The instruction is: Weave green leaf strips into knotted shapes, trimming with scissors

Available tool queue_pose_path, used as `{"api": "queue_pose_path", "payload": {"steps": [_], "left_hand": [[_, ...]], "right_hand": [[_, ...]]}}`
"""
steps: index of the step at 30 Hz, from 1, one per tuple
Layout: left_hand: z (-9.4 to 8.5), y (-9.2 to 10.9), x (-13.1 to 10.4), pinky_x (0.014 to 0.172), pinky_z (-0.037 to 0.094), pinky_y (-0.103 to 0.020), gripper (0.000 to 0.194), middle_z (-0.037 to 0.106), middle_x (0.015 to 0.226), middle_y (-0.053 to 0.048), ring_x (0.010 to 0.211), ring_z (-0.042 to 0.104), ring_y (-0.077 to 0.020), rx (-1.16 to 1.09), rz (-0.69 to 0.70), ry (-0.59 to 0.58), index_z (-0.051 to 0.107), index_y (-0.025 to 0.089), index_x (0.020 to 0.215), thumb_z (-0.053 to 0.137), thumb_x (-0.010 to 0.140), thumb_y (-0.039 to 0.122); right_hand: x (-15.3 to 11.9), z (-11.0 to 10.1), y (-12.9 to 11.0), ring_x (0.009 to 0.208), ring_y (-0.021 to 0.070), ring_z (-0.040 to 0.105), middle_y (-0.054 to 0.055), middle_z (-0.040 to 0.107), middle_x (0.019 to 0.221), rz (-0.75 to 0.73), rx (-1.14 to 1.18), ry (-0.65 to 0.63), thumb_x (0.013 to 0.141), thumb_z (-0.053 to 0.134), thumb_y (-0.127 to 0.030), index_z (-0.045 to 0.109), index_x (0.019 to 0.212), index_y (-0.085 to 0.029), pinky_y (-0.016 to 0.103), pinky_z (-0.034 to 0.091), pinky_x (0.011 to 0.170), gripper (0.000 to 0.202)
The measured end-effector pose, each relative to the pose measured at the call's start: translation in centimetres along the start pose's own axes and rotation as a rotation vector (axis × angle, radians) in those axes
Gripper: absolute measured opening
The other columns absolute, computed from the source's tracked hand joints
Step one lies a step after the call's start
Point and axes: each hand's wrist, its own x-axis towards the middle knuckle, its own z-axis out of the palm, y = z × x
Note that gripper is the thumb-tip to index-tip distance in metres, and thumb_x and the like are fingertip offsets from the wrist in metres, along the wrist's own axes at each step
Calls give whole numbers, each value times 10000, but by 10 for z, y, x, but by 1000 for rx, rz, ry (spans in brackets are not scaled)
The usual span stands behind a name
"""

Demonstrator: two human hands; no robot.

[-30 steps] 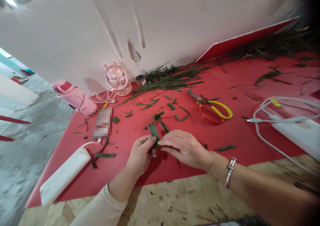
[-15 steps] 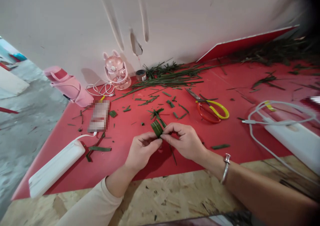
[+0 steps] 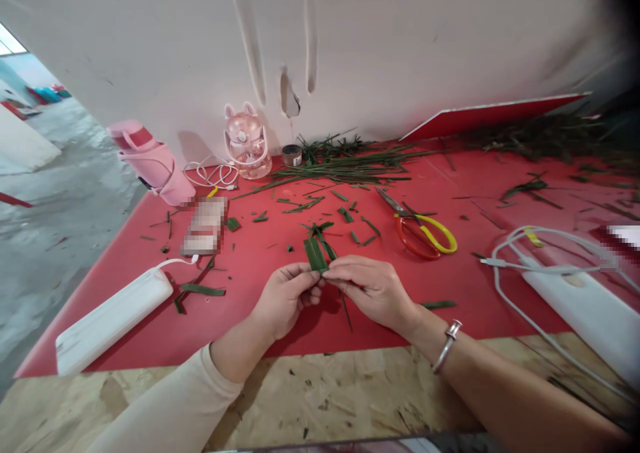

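A folded strip of green leaf (image 3: 315, 255) stands up between my two hands above the red table covering. My left hand (image 3: 291, 295) pinches its lower end between thumb and fingers. From the other side, my right hand (image 3: 373, 286) grips the same lower end with fingertips pressed together. The fingertips nearly meet, and the exact spot of each grip is partly hidden. Just beyond the strip lie cut leaf pieces (image 3: 320, 228). Scissors (image 3: 417, 229) with one red and one yellow handle loop rest to the right, beyond my right hand.
Long green stalks (image 3: 350, 166) lie along the wall beside a small tin (image 3: 292, 155). A pink bottle (image 3: 153, 166), a clear pink jug (image 3: 247, 147), a phone (image 3: 205, 226) and a white power bank (image 3: 115, 319) are at left. A cable (image 3: 505, 299) loops over another white block (image 3: 585, 313) at right.
The leaf fold, rounded before, now looks flatter and more upright. My right fingers have straightened and lie lower over its base. The camera view has shifted slightly.
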Motion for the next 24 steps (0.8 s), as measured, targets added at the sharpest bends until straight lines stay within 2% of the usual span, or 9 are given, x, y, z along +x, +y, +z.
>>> {"api": "queue_pose_path", "payload": {"steps": [3, 7, 10, 15, 20, 24], "left_hand": [[-1, 0, 0, 456, 419, -150, 149, 597, 593, -5, 453, 500, -43, -12, -23, -36, 631, 122, 680, 711, 604, 221], [-4, -3, 1, 491, 434, -176, 139, 602, 590, -11, 487, 531, -67, 53, 13, -70, 653, 128, 713, 684, 642, 243], [-4, -4, 2, 549, 445, -192, 142, 608, 615, -11, 531, 543, -73, 148, 84, -48, 670, 127, 737, 675, 650, 239], [1, -2, 0, 497, 392, -188, 74, 571, 553, 21, 473, 487, -62, 188, 136, 1, 662, 145, 695, 651, 651, 204], [3, -2, -4, 532, 394, -196, 105, 561, 526, 17, 511, 484, -82, 407, 293, 58, 679, 138, 699, 598, 695, 204], [2, -5, -6, 546, 413, -205, 150, 602, 566, 5, 546, 516, -104, 533, 361, 77, 690, 136, 715, 576, 721, 234]], "right_hand": [[0, -1, 1, 769, 133, 631, 33, 670, 807, -9, -68, -13, 827, 498, -139, 638, 885, -218, 243, 519, 689, 171], [1, -1, 1, 749, 132, 617, 36, 651, 796, 53, -95, -58, 837, 488, -151, 611, 842, -202, 246, 503, 685, 133], [1, 0, 1, 746, 128, 597, 37, 629, 798, 91, -90, -77, 837, 490, -157, 588, 829, -193, 244, 484, 687, 104], [1, 4, 0, 790, 141, 576, 43, 604, 827, 150, -90, -69, 842, 472, -160, 569, 811, -193, 260, 462, 721, 107], [0, 10, -3, 714, 133, 579, 26, 616, 764, 232, -102, -5, 820, 499, -170, 579, 791, -189, 243, 458, 677, 87], [-2, 16, -5, 658, 131, 584, 13, 640, 720, 373, -93, 69, 786, 527, -173, 609, 789, -186, 235, 461, 639, 83]]}}
